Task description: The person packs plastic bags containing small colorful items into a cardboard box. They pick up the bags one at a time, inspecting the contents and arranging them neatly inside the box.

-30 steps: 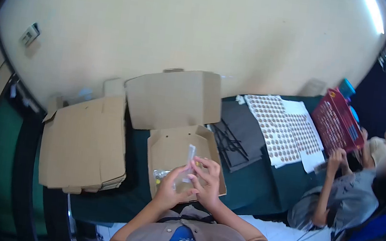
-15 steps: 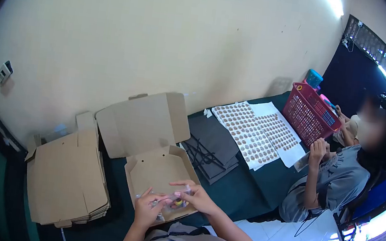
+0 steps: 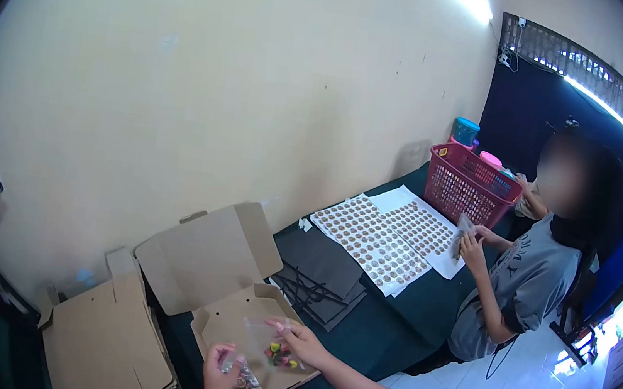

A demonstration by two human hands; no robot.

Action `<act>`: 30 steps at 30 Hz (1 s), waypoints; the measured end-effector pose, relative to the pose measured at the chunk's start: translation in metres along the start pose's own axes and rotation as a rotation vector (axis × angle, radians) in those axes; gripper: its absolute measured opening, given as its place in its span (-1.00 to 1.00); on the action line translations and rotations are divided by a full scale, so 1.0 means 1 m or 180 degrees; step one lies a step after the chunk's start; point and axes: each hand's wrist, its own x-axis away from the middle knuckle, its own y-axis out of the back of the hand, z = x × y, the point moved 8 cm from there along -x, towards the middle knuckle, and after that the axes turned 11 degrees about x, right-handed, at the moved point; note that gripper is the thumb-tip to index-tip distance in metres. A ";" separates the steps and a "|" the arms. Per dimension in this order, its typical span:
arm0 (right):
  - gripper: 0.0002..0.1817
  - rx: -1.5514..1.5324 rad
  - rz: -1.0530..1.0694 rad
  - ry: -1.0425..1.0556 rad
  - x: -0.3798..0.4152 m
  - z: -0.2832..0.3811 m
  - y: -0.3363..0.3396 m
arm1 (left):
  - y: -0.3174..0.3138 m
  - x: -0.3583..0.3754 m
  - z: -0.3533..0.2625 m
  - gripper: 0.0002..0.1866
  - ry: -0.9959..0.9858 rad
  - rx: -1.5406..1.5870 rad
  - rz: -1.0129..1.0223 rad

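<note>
My right hand (image 3: 302, 343) pinches the top edge of a clear plastic bag (image 3: 278, 354) with small red, yellow and green pieces in it. The bag hangs over the open cardboard box (image 3: 230, 315). Near the box's front left corner, my left hand (image 3: 221, 374) is closed on a second clear plastic bag (image 3: 249, 387). That bag holds small dark and coloured pieces that are too small to name. The two bags are apart from each other. Raised at the back, the box's lid (image 3: 198, 262) leans toward the wall.
Flattened cardboard boxes (image 3: 103, 340) are stacked at the left. Right of the box lie black fabric bags (image 3: 318, 265) and sheets of round stickers (image 3: 372, 241). A maroon basket (image 3: 468, 186) stands farther back. A co-worker (image 3: 527, 275) at the right handles a small clear bag.
My hands have moved apart, and the bag with colourful pieces now hangs from my right hand. The view has shifted. The co-worker's hands are lower, near the sticker sheets.
</note>
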 end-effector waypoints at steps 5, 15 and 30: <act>-0.46 -0.0364 0.0082 0.0147 0.002 0.006 -0.035 | -0.054 0.011 -0.013 -0.26 -0.0355 -0.1804 0.0239; -0.40 0.0149 0.0081 0.0779 0.004 0.015 -0.029 | -0.028 0.010 0.016 -0.55 0.0357 0.1213 -0.0513; -0.57 -0.0914 0.1093 0.0092 0.015 0.005 -0.064 | -0.013 0.019 0.031 -0.50 0.0333 0.0832 -0.0305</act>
